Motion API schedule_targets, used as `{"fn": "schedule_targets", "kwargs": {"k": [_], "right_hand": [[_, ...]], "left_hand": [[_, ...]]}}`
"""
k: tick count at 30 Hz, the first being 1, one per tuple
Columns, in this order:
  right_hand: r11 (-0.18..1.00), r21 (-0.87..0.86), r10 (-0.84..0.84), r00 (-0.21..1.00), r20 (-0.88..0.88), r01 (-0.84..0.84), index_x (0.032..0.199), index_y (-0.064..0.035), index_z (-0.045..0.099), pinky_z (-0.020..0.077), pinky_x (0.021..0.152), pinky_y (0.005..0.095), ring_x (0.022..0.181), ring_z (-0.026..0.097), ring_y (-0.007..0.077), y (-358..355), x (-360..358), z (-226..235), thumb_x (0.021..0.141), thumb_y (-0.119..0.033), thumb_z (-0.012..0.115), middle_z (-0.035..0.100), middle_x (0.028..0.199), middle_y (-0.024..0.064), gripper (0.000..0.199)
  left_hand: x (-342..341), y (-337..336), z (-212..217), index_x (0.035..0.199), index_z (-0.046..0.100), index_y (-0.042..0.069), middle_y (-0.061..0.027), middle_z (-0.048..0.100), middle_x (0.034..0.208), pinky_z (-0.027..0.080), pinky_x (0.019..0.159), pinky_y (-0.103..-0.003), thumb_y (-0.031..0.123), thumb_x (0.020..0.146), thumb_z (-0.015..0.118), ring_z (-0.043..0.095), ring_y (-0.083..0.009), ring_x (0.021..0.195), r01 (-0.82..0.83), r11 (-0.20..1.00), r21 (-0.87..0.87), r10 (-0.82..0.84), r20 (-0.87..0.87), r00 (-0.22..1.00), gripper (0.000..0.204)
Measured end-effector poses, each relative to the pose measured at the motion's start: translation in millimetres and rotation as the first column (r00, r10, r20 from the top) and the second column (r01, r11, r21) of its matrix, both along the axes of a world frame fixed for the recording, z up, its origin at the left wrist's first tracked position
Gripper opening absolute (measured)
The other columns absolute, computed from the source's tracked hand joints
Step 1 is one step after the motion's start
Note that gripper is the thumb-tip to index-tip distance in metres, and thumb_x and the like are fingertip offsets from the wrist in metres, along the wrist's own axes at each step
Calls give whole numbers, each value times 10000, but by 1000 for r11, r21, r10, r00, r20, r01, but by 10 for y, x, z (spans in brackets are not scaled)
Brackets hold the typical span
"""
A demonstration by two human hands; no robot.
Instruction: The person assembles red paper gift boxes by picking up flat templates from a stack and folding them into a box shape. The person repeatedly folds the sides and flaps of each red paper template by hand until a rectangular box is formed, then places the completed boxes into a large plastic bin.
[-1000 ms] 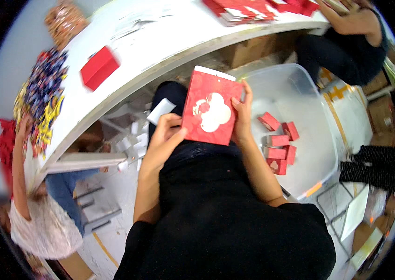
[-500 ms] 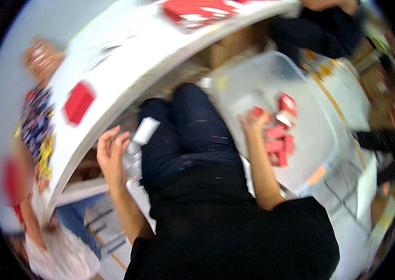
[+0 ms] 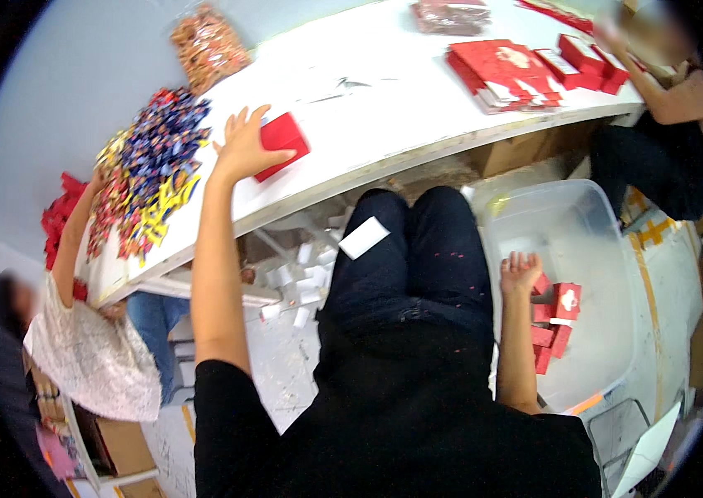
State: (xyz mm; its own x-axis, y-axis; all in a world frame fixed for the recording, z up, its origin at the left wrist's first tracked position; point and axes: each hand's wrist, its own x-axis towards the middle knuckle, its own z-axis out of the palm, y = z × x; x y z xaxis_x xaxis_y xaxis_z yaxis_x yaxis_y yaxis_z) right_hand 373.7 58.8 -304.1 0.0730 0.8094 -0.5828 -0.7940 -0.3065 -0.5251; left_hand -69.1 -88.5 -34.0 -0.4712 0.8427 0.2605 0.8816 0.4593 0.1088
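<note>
My left hand (image 3: 245,149) reaches over the white table with its fingers spread. Its thumb lies across a small red box (image 3: 285,143), and the fingers are not closed around it. My right hand (image 3: 521,274) is over the left side of a clear plastic bin (image 3: 592,249), palm up, fingers loosely bent and apart, with nothing seen in it. Just right of that hand, several red boxes (image 3: 565,300) lie loosely in the bin; one shows a white cut-out shape. A white slip of card (image 3: 364,238) rests on my thigh.
A heap of colourful wrapped pieces (image 3: 160,141) and a bag of orange-brown packets (image 3: 208,50) sit left on the table (image 3: 351,116). Flat red cartons (image 3: 501,70) are stacked right. One person (image 3: 94,349) works at left, another (image 3: 667,141) at right. White scraps (image 3: 310,282) litter the floor.
My left hand has gone from beside my lap up to the red box on the table. The view has turned. My right hand stays at the bin, by the red boxes.
</note>
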Motion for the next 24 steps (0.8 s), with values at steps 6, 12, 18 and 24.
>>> {"fn": "schedule_targets", "kwargs": {"k": [6, 12, 18, 24], "right_hand": [[524, 779, -590, 513, 624, -345, 1144, -21, 444, 428, 825, 319, 944, 501, 199, 729, -324, 1315, 757, -114, 686, 473, 1116, 97, 466], [626, 273, -568, -188, 801, -730, 1003, 27, 544, 478, 753, 412, 882, 609, 350, 1507, -927, 2589, 611, -598, 694, 614, 923, 224, 753], [658, 16, -458, -383, 802, -753, 1078, 11, 446, 469, 764, 450, 903, 564, 400, 1602, -1210, 2526, 529, -400, 803, 597, 938, 238, 773], [716, -49, -342, -411, 845, -696, 1164, 47, 365, 444, 848, 433, 943, 561, 388, 1647, -1250, 2515, 492, -390, 822, 575, 993, 239, 923]], "left_hand": [[778, -129, 204, 1163, 492, 72, -174, 458, 1243, 325, 989, -377, 135, 692, 678, 390, -316, 1210, 430, 851, 301, -446, -16, 895, 510], [1649, -340, 55, 1113, 561, 74, -100, 516, 1209, 358, 962, -368, 173, 745, 656, 475, -241, 1139, 633, 645, 429, -724, 608, 326, 393], [1905, -503, -213, 1111, 563, 70, -104, 518, 1211, 390, 931, -350, 116, 757, 635, 498, -244, 1114, 691, 573, 440, -748, 625, 223, 365], [1861, -642, -296, 1118, 552, 62, -80, 492, 1241, 425, 902, -334, 81, 783, 609, 506, -199, 1097, 546, 656, 521, -688, 710, 150, 341]]}}
